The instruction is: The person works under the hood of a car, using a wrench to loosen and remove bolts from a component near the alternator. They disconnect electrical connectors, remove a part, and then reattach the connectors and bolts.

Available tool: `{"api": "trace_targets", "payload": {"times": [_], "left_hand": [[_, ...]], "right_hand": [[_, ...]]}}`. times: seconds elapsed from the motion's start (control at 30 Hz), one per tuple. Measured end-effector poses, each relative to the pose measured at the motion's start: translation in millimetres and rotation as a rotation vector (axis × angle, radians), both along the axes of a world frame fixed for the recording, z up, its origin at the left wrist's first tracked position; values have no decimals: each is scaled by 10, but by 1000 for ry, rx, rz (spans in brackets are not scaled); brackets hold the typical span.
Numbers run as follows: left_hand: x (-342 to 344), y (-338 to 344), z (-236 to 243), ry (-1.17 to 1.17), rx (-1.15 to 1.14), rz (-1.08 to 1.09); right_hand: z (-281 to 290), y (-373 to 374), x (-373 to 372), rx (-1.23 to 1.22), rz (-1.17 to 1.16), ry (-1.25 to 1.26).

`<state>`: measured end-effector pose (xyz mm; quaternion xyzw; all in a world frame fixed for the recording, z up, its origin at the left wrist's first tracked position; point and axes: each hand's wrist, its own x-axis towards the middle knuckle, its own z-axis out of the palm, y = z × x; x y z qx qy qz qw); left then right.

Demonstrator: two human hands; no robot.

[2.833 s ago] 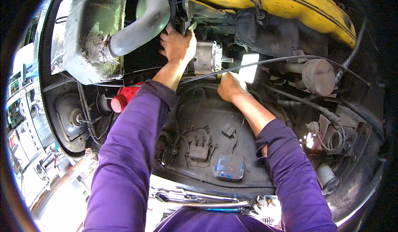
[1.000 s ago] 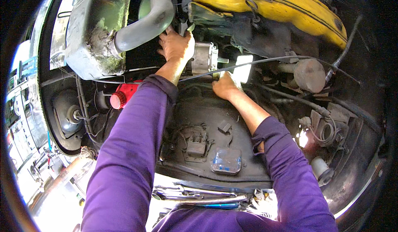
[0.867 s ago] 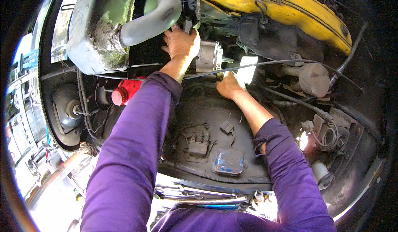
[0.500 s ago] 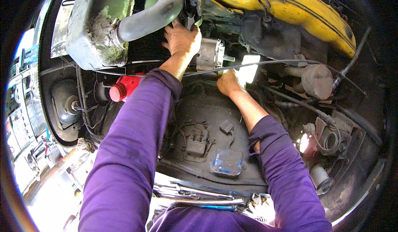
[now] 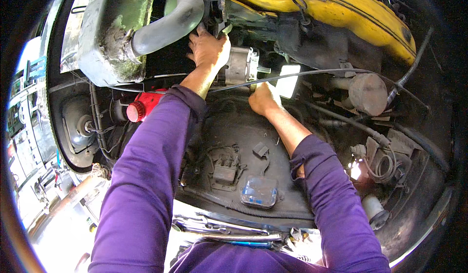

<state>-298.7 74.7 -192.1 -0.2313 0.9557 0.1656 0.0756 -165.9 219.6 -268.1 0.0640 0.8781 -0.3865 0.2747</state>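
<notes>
A silver, alternator-like cylinder (image 5: 239, 66) sits low beside the engine, with a short shaft or stud poking out of its right end. My left hand (image 5: 210, 49) is wrapped over its left end; the thumb side lies against it, and some fingertips disappear into the dark beneath the grey pipe. From below, my right hand (image 5: 265, 99) grips the alternator's lower right edge with curled fingers, their tips hidden. A thin black cable (image 5: 312, 73) crosses just in front of the alternator and above my right hand.
A grey curved pipe (image 5: 170, 26) with a clamp joins the metal tank (image 5: 109, 29) at left. The yellow engine cover (image 5: 331, 9) spans the top. Below lie a red-capped bottle (image 5: 139, 108), a small box (image 5: 260, 191) and a connector block (image 5: 224, 173). A bright white panel (image 5: 287, 81) shows at right.
The view has shifted slightly, so the engine parts sit a little further left. Both hands stay at the alternator with much the same grip.
</notes>
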Motion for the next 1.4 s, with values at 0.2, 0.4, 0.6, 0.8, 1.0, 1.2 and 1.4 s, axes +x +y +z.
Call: {"api": "trace_targets", "payload": {"times": [0.2, 0.4, 0.6, 0.8, 1.0, 1.2, 1.4], "left_hand": [[6, -4, -25, 38, 48, 10], [15, -4, -12, 55, 61, -2], [-4, -41, -49, 18, 109, 1], [16, 5, -46, 37, -2, -9], [6, -23, -11, 58, 58, -18], [13, -16, -3, 46, 70, 5], [-4, -38, -49, 34, 66, 3]], "right_hand": [[70, -39, -10, 72, 56, -46], [245, -39, -20, 93, 39, -57], [270, -39, 9, 64, 28, -97], [335, -32, -27, 65, 2, -143], [276, 14, -30, 65, 72, -128], [10, 27, -140, 65, 41, -236], [71, 39, -117, 53, 72, -134]]}}
